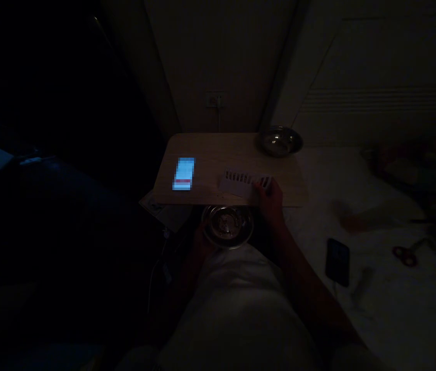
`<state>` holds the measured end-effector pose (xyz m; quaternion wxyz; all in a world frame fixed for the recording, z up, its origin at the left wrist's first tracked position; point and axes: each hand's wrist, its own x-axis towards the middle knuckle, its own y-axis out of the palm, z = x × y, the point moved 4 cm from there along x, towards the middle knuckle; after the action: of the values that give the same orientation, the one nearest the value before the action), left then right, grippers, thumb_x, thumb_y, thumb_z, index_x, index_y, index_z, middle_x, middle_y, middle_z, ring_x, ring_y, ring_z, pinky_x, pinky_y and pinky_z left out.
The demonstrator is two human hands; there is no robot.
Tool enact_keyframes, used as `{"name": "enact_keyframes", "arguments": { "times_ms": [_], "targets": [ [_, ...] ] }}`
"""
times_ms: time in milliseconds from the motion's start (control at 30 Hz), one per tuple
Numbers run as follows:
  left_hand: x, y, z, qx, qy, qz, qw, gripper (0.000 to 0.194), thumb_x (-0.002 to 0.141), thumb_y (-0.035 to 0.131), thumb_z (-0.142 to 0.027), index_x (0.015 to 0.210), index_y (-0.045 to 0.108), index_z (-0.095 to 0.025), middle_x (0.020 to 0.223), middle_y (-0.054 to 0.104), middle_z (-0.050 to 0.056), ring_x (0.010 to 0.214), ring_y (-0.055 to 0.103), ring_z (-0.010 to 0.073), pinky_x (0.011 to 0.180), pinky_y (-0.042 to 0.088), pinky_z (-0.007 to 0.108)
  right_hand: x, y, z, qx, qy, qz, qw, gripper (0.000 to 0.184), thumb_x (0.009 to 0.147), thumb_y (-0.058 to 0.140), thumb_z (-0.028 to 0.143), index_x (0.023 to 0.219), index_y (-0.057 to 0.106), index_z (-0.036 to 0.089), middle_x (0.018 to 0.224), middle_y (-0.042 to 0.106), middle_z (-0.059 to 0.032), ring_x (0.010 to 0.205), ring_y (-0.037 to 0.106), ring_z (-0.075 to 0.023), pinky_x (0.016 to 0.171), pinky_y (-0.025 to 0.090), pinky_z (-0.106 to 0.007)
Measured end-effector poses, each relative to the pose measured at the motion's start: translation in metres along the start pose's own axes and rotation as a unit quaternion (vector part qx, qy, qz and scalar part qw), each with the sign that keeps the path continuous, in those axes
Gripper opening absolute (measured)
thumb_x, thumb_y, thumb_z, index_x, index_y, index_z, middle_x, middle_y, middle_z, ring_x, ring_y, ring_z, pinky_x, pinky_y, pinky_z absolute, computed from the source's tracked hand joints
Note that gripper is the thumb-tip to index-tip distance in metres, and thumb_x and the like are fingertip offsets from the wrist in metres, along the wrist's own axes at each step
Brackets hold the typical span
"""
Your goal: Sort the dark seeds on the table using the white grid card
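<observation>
1. Head view, dim room: the right hand (271,198) pinches the right end of a white card (237,189), marked with a row of dark patches, at the table's (210,147) near side.
2. The left hand (201,242) is at the left rim of a metal dish (249,233); it's too dark for me to tell how its fingers close.
3. I'd judge the work partway: small bits lie in the dish, too dim to name, and the card is not yet let go. How much is left, I can't make out.
4. The dish sits just beside the table's near edge, close to the lap, so there's little room between.
5. Bare wood shows between the card and the lit phone (183,174), giving sideways room.
6. Far right, a metal bowl (298,143) hangs partly over the table's corner; I'd mind it.
7. The dark phone (337,262) and scissors (405,256) lie well apart, on the bed.
</observation>
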<state>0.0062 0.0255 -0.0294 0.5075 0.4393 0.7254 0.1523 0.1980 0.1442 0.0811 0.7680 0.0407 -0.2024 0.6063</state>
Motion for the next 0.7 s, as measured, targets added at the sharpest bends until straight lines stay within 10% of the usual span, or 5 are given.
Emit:
{"name": "enact_keyframes", "arguments": {
  "times_ms": [433, 700],
  "targets": [
    [-0.030, 0.027, -0.019, -0.005, 0.136, 0.030, 0.990, 0.031, 0.078, 0.057, -0.018, 0.108, 0.063, -0.024, 0.116, 0.064, 0.000, 0.127, 0.041, 0.0200, 0.103, 0.034, 0.032, -0.003, -0.003, -0.009, -0.008, 0.018, -0.005, 1.000, 0.027, 0.076, 0.058, 0.041, 0.088, 0.057, 0.017, 0.083, 0.060, -0.0030, 0.073, 0.052, -0.0156, 0.069, 0.044, -0.030],
    [-0.025, 0.037, -0.008, -0.033, 0.023, 0.059, 0.997, 0.048, 0.079, 0.051, -0.053, 0.115, 0.059, -0.024, 0.115, 0.064, 0.006, 0.122, 0.046, 0.0275, 0.098, 0.039, 0.044, -0.007, 0.000, -0.006, 0.003, 0.020, 0.014, 1.000, 0.027, 0.077, 0.058, 0.041, 0.088, 0.056, 0.017, 0.082, 0.060, -0.0024, 0.074, 0.052, -0.0149, 0.068, 0.044, -0.028]
  ]
}}
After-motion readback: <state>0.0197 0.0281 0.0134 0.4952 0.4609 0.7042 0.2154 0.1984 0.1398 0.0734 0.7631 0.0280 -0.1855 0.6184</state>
